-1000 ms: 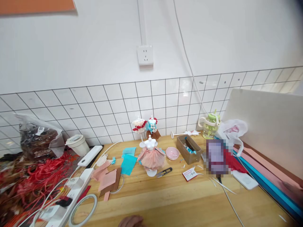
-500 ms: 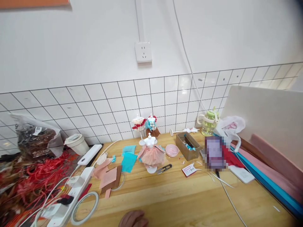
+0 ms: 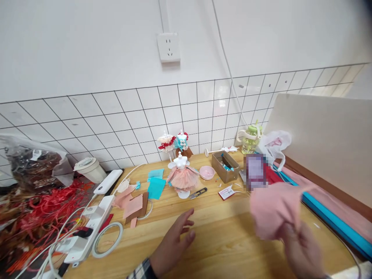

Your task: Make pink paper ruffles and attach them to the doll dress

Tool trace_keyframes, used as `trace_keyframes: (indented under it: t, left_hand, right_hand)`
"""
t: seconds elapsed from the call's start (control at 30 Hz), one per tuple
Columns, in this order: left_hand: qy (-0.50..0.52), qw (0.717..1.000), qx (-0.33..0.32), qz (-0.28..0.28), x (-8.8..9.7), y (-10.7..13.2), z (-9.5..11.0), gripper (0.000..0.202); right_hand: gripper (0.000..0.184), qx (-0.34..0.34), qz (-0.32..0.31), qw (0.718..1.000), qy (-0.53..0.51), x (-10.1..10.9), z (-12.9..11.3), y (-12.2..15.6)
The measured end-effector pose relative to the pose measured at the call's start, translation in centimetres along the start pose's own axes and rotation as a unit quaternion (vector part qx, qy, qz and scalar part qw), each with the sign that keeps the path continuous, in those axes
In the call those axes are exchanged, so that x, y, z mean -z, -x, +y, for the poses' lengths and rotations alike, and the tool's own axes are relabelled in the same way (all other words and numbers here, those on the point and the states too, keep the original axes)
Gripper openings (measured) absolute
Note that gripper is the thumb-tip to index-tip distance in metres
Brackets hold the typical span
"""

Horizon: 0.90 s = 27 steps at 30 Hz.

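Observation:
Pinched in my right hand [image 3: 300, 244], a piece of pink crepe paper [image 3: 274, 209] hangs raised over the right side of the table, its far end reaching toward the pink sheets. My left hand [image 3: 176, 240] hovers over the table's front middle, fingers apart and holding nothing. Beyond it stands a small white doll mannequin [image 3: 180, 162] in a pink ruffled skirt [image 3: 183, 179]. Thread snips [image 3: 199, 193] lie beside its base. Two more dressed mannequins, one in cream and red [image 3: 166, 143] and one in blue and brown [image 3: 182, 142], stand behind.
Pink and blue paper pieces [image 3: 156, 188], a tape roll [image 3: 119, 242] and a power strip [image 3: 87, 232] lie on the left, near tangled red strips [image 3: 55, 209]. Toward the back right are a pink bowl [image 3: 207, 173], a brown box [image 3: 225, 174] and a green bottle [image 3: 250, 141].
My right hand has come into view with the pink crepe paper. My left hand has moved up and right, fingers now spread. The camera view has shifted slightly.

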<state>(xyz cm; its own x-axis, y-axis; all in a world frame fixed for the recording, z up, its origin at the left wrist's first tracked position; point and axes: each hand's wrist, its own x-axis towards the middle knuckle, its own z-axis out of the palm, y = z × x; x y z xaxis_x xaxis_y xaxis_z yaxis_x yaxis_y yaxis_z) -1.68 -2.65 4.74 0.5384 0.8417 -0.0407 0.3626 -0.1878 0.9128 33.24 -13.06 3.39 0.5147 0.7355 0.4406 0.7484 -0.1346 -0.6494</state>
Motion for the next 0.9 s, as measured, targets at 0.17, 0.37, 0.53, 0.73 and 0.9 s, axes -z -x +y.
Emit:
trace_keyframes:
  t: [0.17,0.37,0.53,0.73,0.9]
  left_hand:
    - [0.349,0.925,0.107,-0.108,-1.2,-4.4,4.5,0.079]
    - [0.373,0.917,0.114,0.089,-0.1,-3.0,4.5,0.040]
    - [-0.100,0.988,0.105,0.048,5.1,1.0,8.0,0.020]
    - [-0.387,0.910,0.149,-0.018,5.4,2.6,8.0,0.015]
    - [-0.328,0.927,0.183,0.012,4.2,1.9,0.8,0.028]
  right_hand:
    - [0.046,0.134,-0.149,0.970,-0.141,-7.1,-6.0,4.9]
    - [0.034,0.296,-0.445,0.826,-0.182,-9.5,-8.6,6.5]
    - [0.030,0.332,-0.447,0.819,-0.140,-8.9,-6.6,3.8]
    - [0.039,0.290,-0.330,0.898,-0.007,-12.4,-5.4,-2.4]
    - [0.053,0.309,-0.293,0.904,0.044,-16.5,-5.3,-5.1]
